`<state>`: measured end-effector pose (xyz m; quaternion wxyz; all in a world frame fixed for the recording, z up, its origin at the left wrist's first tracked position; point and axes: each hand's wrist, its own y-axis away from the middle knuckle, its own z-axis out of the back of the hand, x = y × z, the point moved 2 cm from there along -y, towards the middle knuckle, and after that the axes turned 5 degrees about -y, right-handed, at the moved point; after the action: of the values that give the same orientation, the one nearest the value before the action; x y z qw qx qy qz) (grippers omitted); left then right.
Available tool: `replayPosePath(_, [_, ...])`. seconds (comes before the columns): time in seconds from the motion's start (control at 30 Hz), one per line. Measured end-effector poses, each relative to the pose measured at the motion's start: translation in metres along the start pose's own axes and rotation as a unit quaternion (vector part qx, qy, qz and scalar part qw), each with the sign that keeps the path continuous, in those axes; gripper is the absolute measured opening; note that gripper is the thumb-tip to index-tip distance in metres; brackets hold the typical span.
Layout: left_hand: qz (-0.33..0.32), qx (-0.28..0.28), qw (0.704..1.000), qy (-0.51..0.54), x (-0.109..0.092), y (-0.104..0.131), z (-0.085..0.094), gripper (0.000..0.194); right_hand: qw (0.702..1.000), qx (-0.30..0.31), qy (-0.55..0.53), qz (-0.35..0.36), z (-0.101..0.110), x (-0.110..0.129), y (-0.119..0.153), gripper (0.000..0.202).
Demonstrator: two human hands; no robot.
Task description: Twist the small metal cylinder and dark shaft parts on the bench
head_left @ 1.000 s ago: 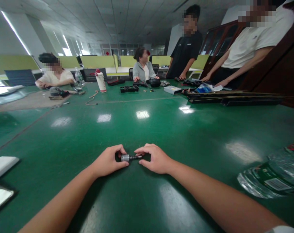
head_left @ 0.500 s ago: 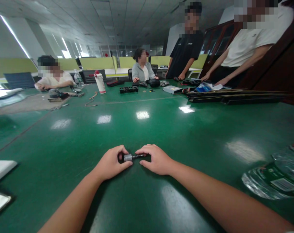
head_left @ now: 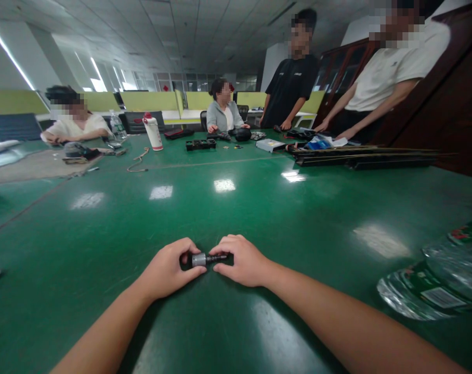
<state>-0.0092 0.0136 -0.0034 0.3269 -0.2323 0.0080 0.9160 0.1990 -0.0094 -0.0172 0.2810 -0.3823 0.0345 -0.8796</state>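
Note:
A small silver cylinder with a dark ridged shaft point(head_left: 199, 259) lies sideways low over the green table point(head_left: 236, 208). Its exact kind I cannot make out. My left hand point(head_left: 168, 270) is closed on the silver end, thumb on the near side and fingers on the far side. Around the shaft curves my right hand point(head_left: 244, 262), its thumb and forefinger apart on either side. The shaft shows between them, with small gaps and no clear grip.
Plastic water bottles point(head_left: 434, 285) lie at the right. Toward the back stand a white flask point(head_left: 153, 132), a black frame-like part point(head_left: 200, 145), a silver box point(head_left: 270, 145) and long dark strips point(head_left: 337, 157). Several people sit or stand around the far side.
The view has shifted slightly to the right, so everything sits further left. My right hand is a little closer to the left, further along the shaft.

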Motion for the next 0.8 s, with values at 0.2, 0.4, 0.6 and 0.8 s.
replayPosePath(0.2, [-0.001, -0.003, 1.0, 0.002, -0.0016, 0.0013, 0.0007, 0.02, 1.0, 0.001, -0.001, -0.005, 0.0002, 0.0018, -0.0011, 0.021])
replayPosePath(0.4, [0.001, 0.003, 1.0, -0.004, -0.0022, 0.0005, 0.0003, 0.022, 1.0, -0.011, -0.005, -0.005, -0.0005, 0.0003, -0.0016, 0.019])
replayPosePath(0.6, [0.002, 0.008, 1.0, -0.013, -0.0018, 0.0018, 0.0005, 0.023, 1.0, -0.025, -0.011, -0.01, -0.0001, -0.0008, -0.0017, 0.014])
replayPosePath(0.8, [0.001, 0.01, 1.0, -0.003, -0.002, 0.0014, 0.0009, 0.024, 0.999, -0.038, -0.017, -0.014, 0.0004, -0.0018, 0.0001, 0.011])
